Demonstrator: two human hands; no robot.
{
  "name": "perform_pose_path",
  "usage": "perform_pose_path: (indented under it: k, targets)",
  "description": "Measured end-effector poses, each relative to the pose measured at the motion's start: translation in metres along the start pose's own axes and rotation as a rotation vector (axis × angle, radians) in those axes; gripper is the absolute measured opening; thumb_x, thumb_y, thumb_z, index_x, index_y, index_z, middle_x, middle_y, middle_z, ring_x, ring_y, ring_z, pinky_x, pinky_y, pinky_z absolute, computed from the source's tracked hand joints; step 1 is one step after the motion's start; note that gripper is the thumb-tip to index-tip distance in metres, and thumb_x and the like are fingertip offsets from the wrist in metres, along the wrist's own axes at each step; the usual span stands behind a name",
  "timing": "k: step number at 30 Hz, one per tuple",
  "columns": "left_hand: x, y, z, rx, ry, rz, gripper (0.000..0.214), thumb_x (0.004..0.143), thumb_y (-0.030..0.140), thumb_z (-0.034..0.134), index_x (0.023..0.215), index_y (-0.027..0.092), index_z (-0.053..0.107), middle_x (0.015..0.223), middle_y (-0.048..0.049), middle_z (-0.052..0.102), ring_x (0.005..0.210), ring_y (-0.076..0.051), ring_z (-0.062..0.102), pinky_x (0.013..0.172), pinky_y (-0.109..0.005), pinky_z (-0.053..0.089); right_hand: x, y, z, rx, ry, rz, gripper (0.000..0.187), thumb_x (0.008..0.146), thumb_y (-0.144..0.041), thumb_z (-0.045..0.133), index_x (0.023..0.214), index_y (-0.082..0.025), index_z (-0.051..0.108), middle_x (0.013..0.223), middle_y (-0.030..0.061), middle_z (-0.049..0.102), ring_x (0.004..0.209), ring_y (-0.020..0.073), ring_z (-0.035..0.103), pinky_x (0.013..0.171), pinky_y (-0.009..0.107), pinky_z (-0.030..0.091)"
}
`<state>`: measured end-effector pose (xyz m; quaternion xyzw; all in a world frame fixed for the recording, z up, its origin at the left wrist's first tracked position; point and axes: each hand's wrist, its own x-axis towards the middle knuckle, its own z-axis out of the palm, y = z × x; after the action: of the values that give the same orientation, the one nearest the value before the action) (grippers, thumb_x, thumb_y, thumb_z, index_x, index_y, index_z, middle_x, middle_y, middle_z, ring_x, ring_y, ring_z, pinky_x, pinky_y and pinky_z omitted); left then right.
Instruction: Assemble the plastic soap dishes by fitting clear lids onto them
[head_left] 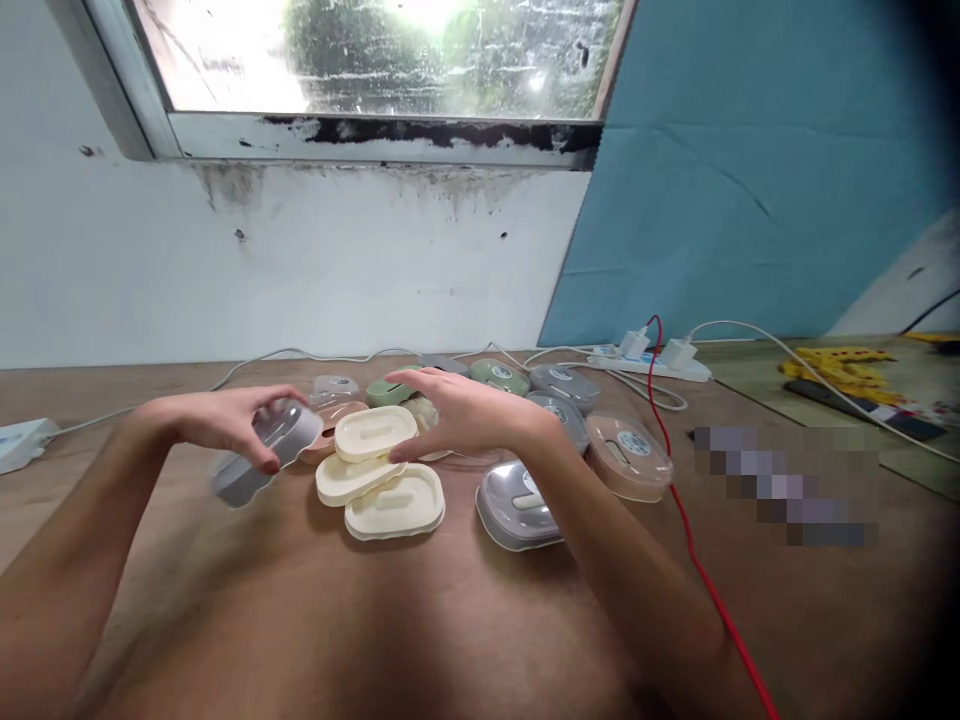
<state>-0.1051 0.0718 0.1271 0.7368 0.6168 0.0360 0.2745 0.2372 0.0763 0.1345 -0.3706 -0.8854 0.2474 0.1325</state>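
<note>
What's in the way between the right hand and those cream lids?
Nothing that I can see. The right hand, spread open, already reaches the right edge of the cream lids; whether it touches them, I can't tell.

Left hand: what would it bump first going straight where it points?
Probably the peach container, with the grey piece the left hand holds; depth's unclear, so it might pass above.

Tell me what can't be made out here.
All in the head view:
Grey container in the left hand: lower end blurred.
Grey box: right end hidden by the right forearm.
Peach box: label print too small.
White block: cut off by the left edge.
</note>
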Motion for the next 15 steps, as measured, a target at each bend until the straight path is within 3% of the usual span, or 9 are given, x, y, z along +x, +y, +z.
perform_pose_path:
  k: [1, 3, 6, 10, 12, 15]
  targets:
    - [-0.001, 0.019, -0.003, -0.092, -0.097, 0.098, 0.088, 0.068, 0.036, 0.084, 0.149, 0.031, 0.051, 0.123, -0.0028, 0.075, 0.110, -0.032, 0.070, 0.087, -0.035, 0.058, 0.003, 0.000, 0.002, 0.069, 0.013, -0.038, 0.108, 0.071, -0.061, 0.089, 0.162, -0.037, 0.035, 0.159, 0.0093, 0.050, 0.144, 0.0379, 0.049, 0.112, 0.053, 0.049]
    - [-0.001, 0.054, -0.004, -0.209, -0.156, 0.293, 0.096, 0.069, 0.035, 0.087, 0.154, 0.035, 0.043, 0.138, -0.0055, 0.067, 0.123, -0.033, 0.065, 0.095, -0.037, 0.057, 0.011, 0.003, 0.009, 0.222, 0.047, -0.112, 0.122, 0.067, -0.064, 0.091, 0.166, -0.039, 0.024, 0.162, 0.0097, 0.048, 0.147, 0.0372, 0.047, 0.114, 0.054, 0.048]
    - [0.007, 0.086, 0.000, -0.291, -0.170, 0.446, 0.097, 0.069, 0.029, 0.087, 0.156, 0.034, 0.043, 0.136, -0.0079, 0.067, 0.123, -0.034, 0.066, 0.094, -0.038, 0.058, 0.023, 0.011, 0.023, 0.440, 0.127, -0.196, 0.119, 0.065, -0.057, 0.094, 0.164, -0.033, 0.032, 0.161, 0.0121, 0.049, 0.142, 0.0344, 0.052, 0.111, 0.050, 0.052]
    - [0.020, 0.090, 0.005, -0.296, -0.187, 0.445, 0.085, 0.070, 0.030, 0.086, 0.149, 0.031, 0.053, 0.130, -0.0074, 0.071, 0.117, -0.033, 0.069, 0.093, -0.040, 0.059, 0.034, 0.024, 0.034, 0.671, 0.134, -0.280, 0.099, 0.064, -0.042, 0.097, 0.150, -0.023, 0.053, 0.135, 0.0104, 0.069, 0.122, 0.0286, 0.067, 0.104, 0.044, 0.058]
    - [0.024, 0.084, 0.005, -0.278, -0.144, 0.426, 0.082, 0.071, 0.034, 0.087, 0.147, 0.031, 0.056, 0.131, -0.0071, 0.071, 0.118, -0.033, 0.069, 0.095, -0.040, 0.059, 0.037, 0.028, 0.036, 0.718, 0.124, -0.298, 0.086, 0.066, -0.039, 0.096, 0.142, -0.021, 0.060, 0.124, 0.0086, 0.073, 0.115, 0.0269, 0.070, 0.103, 0.044, 0.058]
    - [0.027, 0.077, 0.003, -0.187, -0.030, 0.383, 0.079, 0.069, 0.040, 0.089, 0.142, 0.031, 0.061, 0.129, -0.0061, 0.073, 0.115, -0.032, 0.070, 0.093, -0.039, 0.060, 0.042, 0.032, 0.037, 0.746, 0.105, -0.289, 0.080, 0.067, -0.036, 0.095, 0.139, -0.020, 0.063, 0.126, 0.0088, 0.073, 0.117, 0.0273, 0.069, 0.103, 0.044, 0.058]
